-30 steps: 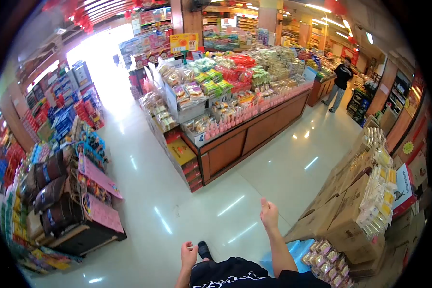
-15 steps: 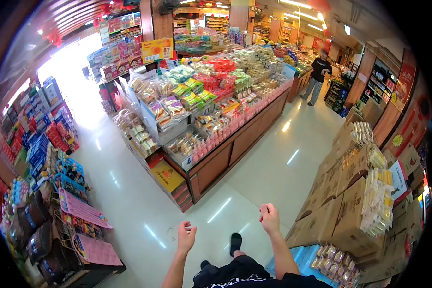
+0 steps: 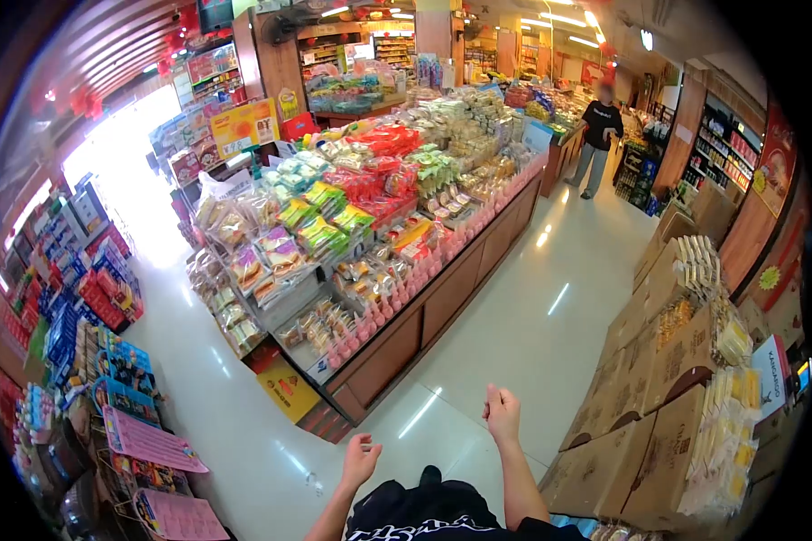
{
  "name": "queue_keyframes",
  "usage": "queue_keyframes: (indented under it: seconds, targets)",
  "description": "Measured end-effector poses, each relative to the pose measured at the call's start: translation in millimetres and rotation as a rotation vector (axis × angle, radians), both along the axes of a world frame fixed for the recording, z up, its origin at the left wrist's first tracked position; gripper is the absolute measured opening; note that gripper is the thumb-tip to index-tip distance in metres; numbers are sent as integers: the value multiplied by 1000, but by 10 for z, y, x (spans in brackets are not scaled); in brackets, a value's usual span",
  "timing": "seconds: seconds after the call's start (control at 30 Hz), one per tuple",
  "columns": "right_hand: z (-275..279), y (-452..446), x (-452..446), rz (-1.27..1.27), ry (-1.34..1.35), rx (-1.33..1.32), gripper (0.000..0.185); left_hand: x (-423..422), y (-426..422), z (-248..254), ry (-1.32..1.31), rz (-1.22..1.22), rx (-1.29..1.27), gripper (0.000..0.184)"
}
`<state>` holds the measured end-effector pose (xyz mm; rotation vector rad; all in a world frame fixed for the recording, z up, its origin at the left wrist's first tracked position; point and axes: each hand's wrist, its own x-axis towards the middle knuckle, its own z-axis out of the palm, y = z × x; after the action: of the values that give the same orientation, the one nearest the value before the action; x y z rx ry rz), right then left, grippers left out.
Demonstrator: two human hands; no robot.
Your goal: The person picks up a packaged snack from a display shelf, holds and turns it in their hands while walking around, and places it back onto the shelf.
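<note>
My left hand (image 3: 361,458) is held in the air over the floor, with its fingers loosely curled and apart and nothing in them. Up and to the right, my right hand (image 3: 502,413) is closed in a loose fist, and I see nothing in it. Neither hand touches anything. Nearest to them, ahead, is the corner of a wooden display counter (image 3: 367,374) heaped with wrapped snacks. On it lie green and yellow packets (image 3: 334,216), red packets (image 3: 379,176) and a row of pink bottle-shaped items (image 3: 406,311) along the edge.
Brown cardboard boxes (image 3: 632,442) line the right side, with clear-wrapped snack packs (image 3: 726,415) on top. A shiny aisle floor (image 3: 523,302) runs ahead to a standing person (image 3: 597,135). Racks with pink sheets (image 3: 153,442) stand at the left. A bright doorway (image 3: 126,144) lies beyond.
The view has moved forward, so the counter corner sits lower and closer. My left hand appears lower in the view. My right hand stays raised and closed.
</note>
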<state>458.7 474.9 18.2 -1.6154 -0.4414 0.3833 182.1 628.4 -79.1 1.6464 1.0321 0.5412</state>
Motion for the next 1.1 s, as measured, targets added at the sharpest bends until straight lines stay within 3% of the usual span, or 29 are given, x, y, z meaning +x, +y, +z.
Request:
queue_keyframes:
  seconds: [0.07, 0.27, 0.67, 0.97, 1.1]
  targets:
    - [-21, 97, 253, 27, 99, 114, 32, 280, 138, 20, 4, -24, 20, 46]
    - [-107, 319, 795, 31, 112, 75, 16, 1100, 409, 172, 2, -3, -72, 46]
    - [-202, 1274, 1936, -94, 29, -98, 19, 2568, 1625, -234, -6, -176, -120, 46]
    - [191, 2414, 2922, -145, 31, -26, 20, 3861, 2798, -62, -67, -351, -3, 44]
    - [207, 2779, 3088, -15, 95, -74, 11, 4137, 3102, 47, -73, -343, -41, 43]
